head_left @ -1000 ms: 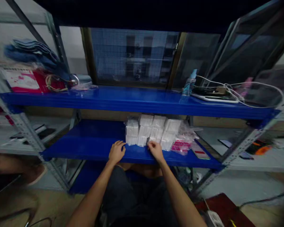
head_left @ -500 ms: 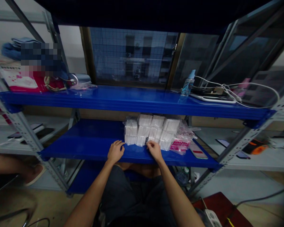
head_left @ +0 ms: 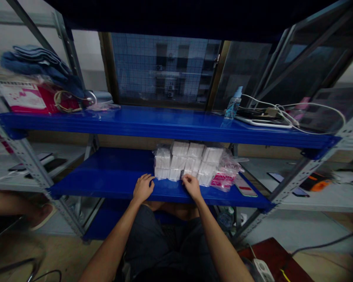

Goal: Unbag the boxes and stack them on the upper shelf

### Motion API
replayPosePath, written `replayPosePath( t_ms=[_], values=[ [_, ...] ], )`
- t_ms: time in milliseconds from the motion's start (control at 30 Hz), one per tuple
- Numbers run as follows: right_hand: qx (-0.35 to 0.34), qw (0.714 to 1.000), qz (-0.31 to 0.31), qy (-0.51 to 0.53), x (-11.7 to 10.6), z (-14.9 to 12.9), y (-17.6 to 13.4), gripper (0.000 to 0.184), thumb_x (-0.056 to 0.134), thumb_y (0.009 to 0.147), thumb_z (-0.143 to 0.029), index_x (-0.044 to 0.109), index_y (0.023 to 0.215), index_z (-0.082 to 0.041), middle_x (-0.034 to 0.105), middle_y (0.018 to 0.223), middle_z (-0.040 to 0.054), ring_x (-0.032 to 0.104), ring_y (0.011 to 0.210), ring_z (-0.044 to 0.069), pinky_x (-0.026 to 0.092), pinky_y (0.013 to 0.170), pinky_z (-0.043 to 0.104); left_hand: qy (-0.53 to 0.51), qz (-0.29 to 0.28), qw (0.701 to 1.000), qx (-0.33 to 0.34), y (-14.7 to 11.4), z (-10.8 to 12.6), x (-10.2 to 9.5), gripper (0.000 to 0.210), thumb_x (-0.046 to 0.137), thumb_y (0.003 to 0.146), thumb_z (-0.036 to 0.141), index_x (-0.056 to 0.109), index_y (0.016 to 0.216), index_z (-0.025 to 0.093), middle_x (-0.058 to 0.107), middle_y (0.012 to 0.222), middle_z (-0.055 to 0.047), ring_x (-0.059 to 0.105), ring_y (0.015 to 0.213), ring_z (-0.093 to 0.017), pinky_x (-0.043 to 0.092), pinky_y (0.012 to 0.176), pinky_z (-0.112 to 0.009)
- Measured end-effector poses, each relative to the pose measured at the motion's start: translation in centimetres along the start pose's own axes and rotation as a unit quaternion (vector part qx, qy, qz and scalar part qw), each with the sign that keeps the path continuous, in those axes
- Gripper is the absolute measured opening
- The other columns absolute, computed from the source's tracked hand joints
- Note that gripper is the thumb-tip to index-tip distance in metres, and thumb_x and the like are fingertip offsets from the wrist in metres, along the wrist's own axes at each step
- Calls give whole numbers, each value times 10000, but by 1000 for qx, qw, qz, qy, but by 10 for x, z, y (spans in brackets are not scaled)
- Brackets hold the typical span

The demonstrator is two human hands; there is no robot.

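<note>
Several white, plastic-wrapped packs (head_left: 179, 161) are stacked in rows on the lower blue shelf (head_left: 117, 172). Just left of the stack's front corner, my left hand (head_left: 143, 188) lies on the shelf near its front edge, fingers stretched out and holding nothing. My right hand (head_left: 191, 185) is at the stack's front face with fingers curled in and thumb against them. Whether it holds anything small is hidden, and I cannot tell if it touches the packs. Right of the stack sits a clear plastic bag with pink contents (head_left: 224, 178), with a phone (head_left: 245, 185) beside it.
The upper blue shelf (head_left: 164, 117) carries a spray bottle (head_left: 233, 103), tangled white cables (head_left: 279, 107), a red-and-white box (head_left: 26, 96) and folded blue cloth (head_left: 38, 62). Metal posts flank both sides. Another person's leg (head_left: 14, 205) shows at left. A power strip (head_left: 263, 270) lies lower right.
Both hands keep the same place and pose. The view has shifted very slightly; the stack looks unchanged.
</note>
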State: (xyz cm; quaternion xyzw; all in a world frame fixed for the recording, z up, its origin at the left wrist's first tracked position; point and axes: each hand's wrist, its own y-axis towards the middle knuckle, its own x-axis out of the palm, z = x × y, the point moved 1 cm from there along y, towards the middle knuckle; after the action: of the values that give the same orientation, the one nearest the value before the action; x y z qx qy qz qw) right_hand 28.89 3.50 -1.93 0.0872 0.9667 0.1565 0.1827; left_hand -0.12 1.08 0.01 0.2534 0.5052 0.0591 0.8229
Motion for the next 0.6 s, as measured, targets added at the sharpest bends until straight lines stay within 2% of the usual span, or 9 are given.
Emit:
replayPosePath(
  t_ms=[600],
  values=[
    [-1, 1000, -1, 14, -1, -7, -3, 368, 588, 845, -530, 679, 752, -186, 653, 589, 21, 551, 512, 161, 406, 524, 260, 11, -9, 1000, -9, -1, 4, -4, 345, 523, 954, 224, 753, 1210, 238, 689, 1365, -77, 563, 1330, -300, 450, 1111, -484]
  ],
)
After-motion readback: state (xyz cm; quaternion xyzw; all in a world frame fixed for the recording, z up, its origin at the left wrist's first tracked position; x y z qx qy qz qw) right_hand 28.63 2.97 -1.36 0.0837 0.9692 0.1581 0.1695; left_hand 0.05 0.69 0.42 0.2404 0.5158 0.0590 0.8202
